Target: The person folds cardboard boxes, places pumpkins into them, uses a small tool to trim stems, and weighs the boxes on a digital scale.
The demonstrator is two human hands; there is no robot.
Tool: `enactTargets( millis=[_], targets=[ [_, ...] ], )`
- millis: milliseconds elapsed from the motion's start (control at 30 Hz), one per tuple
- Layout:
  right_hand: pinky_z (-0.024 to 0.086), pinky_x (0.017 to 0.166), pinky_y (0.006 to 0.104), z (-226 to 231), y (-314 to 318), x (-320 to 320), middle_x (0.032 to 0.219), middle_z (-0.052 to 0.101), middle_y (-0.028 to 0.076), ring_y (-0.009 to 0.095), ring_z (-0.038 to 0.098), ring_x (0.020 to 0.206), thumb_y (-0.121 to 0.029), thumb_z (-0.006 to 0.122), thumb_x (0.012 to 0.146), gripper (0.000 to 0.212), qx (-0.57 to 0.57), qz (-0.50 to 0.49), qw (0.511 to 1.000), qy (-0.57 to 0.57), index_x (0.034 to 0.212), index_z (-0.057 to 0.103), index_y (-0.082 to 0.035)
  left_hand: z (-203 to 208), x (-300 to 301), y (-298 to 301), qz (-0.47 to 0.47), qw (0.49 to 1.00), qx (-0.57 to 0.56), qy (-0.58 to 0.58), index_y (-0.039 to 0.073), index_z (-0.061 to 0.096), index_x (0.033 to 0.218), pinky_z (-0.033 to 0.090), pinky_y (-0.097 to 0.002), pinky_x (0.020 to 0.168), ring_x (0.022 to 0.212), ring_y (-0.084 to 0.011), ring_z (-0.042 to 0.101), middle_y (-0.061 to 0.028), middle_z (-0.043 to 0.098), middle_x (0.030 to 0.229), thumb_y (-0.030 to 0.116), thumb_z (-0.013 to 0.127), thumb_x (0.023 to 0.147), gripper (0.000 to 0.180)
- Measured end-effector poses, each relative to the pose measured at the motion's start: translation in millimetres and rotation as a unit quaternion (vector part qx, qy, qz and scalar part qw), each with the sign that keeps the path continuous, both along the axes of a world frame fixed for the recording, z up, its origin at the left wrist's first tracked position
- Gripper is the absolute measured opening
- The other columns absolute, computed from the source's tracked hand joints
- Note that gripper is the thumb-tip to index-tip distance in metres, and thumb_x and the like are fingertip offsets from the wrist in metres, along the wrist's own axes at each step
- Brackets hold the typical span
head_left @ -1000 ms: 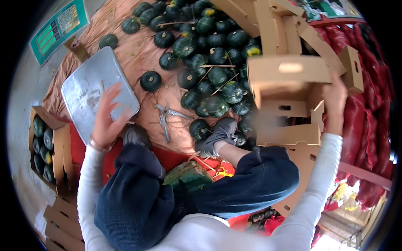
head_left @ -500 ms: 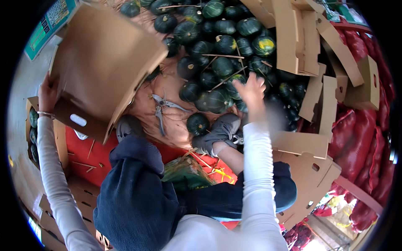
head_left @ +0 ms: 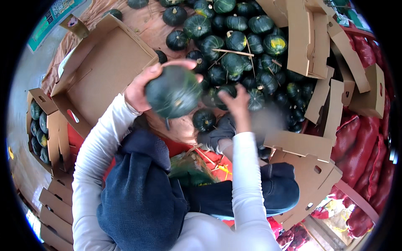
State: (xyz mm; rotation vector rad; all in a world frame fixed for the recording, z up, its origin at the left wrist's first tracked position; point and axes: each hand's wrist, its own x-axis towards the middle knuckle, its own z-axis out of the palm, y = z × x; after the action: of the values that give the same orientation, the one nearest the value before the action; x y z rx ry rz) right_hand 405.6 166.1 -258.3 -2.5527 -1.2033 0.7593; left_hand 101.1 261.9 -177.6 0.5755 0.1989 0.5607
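My left hand (head_left: 140,90) is wrapped round the side of a dark green kabocha squash (head_left: 173,93), lifted toward me in front of the pile. My right hand (head_left: 238,104), slightly blurred, has its thumb and fingers round another, smaller-looking kabocha (head_left: 226,93) at the near edge of the heap. Beside my left forearm lies an open cardboard box (head_left: 109,71), its bare bottom showing. A single kabocha (head_left: 204,120) sits near my shoe. The pruning shears are mostly covered by the squash in my left hand.
More kabochas (head_left: 234,42) are heaped ahead on a tan cloth (head_left: 140,25), with loose stalks among them. Cardboard boxes (head_left: 307,37) stand at the right, beside red mesh sacks (head_left: 356,142). A box with packed squashes (head_left: 39,129) is at the left.
My left hand has let go of the box, which now lies flatter at the left, and has taken a kabocha. My right hand has closed round a squash at the pile's near edge.
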Motion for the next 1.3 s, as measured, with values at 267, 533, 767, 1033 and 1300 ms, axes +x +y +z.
enactTargets(
  millis=[267, 533, 767, 1033, 1300],
  targets=[
    [0.051, 0.090, 0.0483, 54, 8, -87, 0.126, 0.052, 0.017, 0.032, 0.057, 0.109, -0.026, 0.068, 0.079, 0.064, 0.189, -0.201, 0.536, 0.798, 0.134, 0.041, -0.007, -10, -154, -65, 0.205, 0.950, -0.225, -0.073, 0.019, 0.028, 0.145, 0.041, -0.0663, 0.094, 0.126, -0.0504, 0.038, -0.0256, 0.035, 0.142, 0.061, 0.048, 0.085, 0.076],
    [0.050, 0.076, 0.0330, 43, 168, -309, 0.095, 0.054, 0.009, 0.018, 0.055, 0.084, -0.036, 0.073, 0.074, 0.059, 0.118, 0.187, 0.800, 0.558, 0.109, 0.047, 0.004, -45, -219, 8, 0.265, 0.289, 0.445, 0.805, 0.019, 0.052, 0.126, 0.039, -0.0469, 0.100, 0.120, -0.0373, 0.043, -0.0181, 0.045, 0.129, 0.026, 0.078, 0.061, 0.071],
    [0.040, 0.096, 0.0453, -5, 181, -353, 0.110, 0.058, 0.022, 0.039, 0.052, 0.110, -0.029, 0.065, 0.081, 0.038, 0.282, 0.270, 0.882, 0.266, 0.107, 0.059, -0.002, -89, -258, 8, 0.262, 0.173, 0.459, 0.831, 0.017, 0.043, 0.138, 0.031, -0.0466, 0.106, 0.128, -0.0384, 0.038, -0.0193, 0.043, 0.137, 0.035, 0.075, 0.071, 0.076],
    [0.039, 0.098, 0.0468, -13, 201, -98, 0.125, 0.044, 0.024, 0.043, 0.042, 0.114, -0.019, 0.076, 0.068, 0.068, 0.294, 0.296, 0.887, -0.196, 0.126, 0.046, 0.001, -123, -340, -88, 0.395, 0.588, 0.199, 0.677, 0.003, 0.036, 0.138, 0.047, -0.0273, 0.086, 0.109, -0.0205, 0.058, -0.0128, 0.056, 0.123, 0.001, 0.049, 0.089, 0.051],
    [0.044, 0.089, 0.0541, -13, 268, -116, 0.133, 0.036, 0.017, 0.042, 0.040, 0.117, -0.034, 0.075, 0.069, 0.066, 0.018, 0.280, 0.945, -0.166, 0.128, 0.049, -0.018, -48, -292, -46, 0.457, 0.448, 0.279, 0.716, 0.000, 0.037, 0.139, 0.036, -0.0375, 0.105, 0.128, -0.0255, 0.044, -0.0152, 0.043, 0.139, 0.003, 0.051, 0.090, 0.051]
  ],
)
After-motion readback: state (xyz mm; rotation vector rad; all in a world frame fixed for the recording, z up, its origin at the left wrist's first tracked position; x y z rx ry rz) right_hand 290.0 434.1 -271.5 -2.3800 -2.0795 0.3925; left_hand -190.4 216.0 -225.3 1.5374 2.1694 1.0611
